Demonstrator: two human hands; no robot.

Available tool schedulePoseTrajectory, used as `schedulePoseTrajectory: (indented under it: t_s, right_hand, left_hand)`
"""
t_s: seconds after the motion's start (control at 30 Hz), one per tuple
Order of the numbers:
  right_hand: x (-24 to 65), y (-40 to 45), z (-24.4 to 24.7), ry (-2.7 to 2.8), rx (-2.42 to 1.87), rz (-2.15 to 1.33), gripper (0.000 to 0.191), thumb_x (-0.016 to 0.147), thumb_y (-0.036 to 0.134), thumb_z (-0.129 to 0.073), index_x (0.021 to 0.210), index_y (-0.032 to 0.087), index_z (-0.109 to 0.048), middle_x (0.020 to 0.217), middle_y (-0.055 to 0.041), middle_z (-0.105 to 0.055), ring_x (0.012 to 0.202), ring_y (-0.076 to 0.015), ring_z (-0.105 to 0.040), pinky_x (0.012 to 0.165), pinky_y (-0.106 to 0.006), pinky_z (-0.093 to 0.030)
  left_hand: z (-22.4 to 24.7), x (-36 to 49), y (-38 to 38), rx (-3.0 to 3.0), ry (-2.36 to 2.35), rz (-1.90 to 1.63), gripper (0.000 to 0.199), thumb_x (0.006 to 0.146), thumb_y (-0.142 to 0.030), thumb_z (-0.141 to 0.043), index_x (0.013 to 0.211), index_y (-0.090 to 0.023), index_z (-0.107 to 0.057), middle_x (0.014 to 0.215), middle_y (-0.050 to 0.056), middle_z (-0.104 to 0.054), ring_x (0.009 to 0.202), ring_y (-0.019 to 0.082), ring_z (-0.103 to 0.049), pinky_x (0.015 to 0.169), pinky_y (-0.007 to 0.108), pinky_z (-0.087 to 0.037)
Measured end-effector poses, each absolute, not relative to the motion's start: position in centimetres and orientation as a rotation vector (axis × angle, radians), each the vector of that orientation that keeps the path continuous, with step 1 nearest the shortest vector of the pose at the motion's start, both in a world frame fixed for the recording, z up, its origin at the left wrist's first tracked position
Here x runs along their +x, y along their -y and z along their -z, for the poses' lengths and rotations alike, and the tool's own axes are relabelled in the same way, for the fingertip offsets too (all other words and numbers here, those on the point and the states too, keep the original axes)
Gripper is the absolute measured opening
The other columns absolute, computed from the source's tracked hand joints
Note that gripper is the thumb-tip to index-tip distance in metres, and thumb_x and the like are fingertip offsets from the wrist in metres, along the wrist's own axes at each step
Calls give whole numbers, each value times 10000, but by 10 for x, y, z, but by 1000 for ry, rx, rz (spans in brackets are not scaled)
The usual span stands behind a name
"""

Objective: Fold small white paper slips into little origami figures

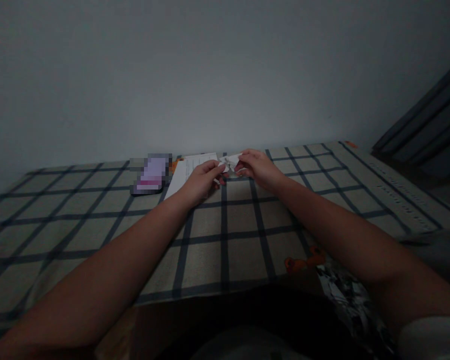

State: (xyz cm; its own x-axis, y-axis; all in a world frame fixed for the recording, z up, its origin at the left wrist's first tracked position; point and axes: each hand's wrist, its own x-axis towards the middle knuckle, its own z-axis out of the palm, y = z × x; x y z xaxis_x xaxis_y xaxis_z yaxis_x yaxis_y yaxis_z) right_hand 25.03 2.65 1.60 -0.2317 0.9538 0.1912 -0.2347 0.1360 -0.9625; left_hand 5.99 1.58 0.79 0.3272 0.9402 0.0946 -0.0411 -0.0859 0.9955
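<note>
Between my two hands, above the far part of the table, is a small white piece that looks like folded or crumpled paper [231, 162]. My left hand [203, 181] pinches its left side between thumb and fingers. From the right, my right hand [260, 169] grips the other side, fingertips bent round it. Its exact shape is hard to make out in the dim light. A white sheet with printed lines [187, 172] lies flat beside and partly behind my left hand.
A phone [150, 176] with a blurred screen lies left of the sheet. A checked cloth [243, 255] with orange patterns covers the table. The wall [225, 75] stands close behind, and a dark curtain [427, 115] hangs at the right.
</note>
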Motion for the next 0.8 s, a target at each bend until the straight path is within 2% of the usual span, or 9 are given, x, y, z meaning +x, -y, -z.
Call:
schedulePoseTrajectory:
  t_s: [0.13,0.27,0.5,0.7,0.8]
  right_hand:
    - [250,-24,-16,1457,-829,-1318,75,833,239,-620,848,175,-584,722,6,-635,665,-106,-625,594,-215,-515]
    - [248,-23,-14,1628,-819,-1218,142,810,294,-685,845,173,-619,751,10,-621,676,-100,-603,581,-205,-510]
    - [253,-28,-11,1469,-844,-1388,179,840,320,-667,765,159,-639,764,-42,-677,689,-117,-634,605,-222,-532]
    - [253,-28,-9,1583,-889,-1355,163,835,307,-675,776,155,-669,721,-28,-675,603,-92,-594,581,-211,-507]
    - [252,-29,-11,1541,-909,-1352,145,830,276,-674,767,146,-664,697,-22,-657,596,-93,-586,575,-215,-500]
  left_hand:
    - [-7,59,-16,1462,-886,-1040,242,795,-405,-698,747,-189,-598,621,-12,-579,505,92,-495,461,200,-361]
    - [-6,58,-15,1535,-969,-1063,255,800,-422,-684,741,-195,-583,629,-6,-578,519,107,-506,457,209,-348]
    - [-10,57,-12,1522,-854,-1004,231,816,-428,-670,815,-216,-578,676,-24,-564,507,92,-472,448,198,-302]
    - [-13,60,-7,1528,-899,-919,260,829,-466,-648,805,-213,-593,618,-18,-541,451,91,-426,406,215,-236]
    - [-11,60,-8,1508,-910,-945,279,819,-483,-668,811,-214,-597,630,-16,-545,461,91,-439,413,215,-257]
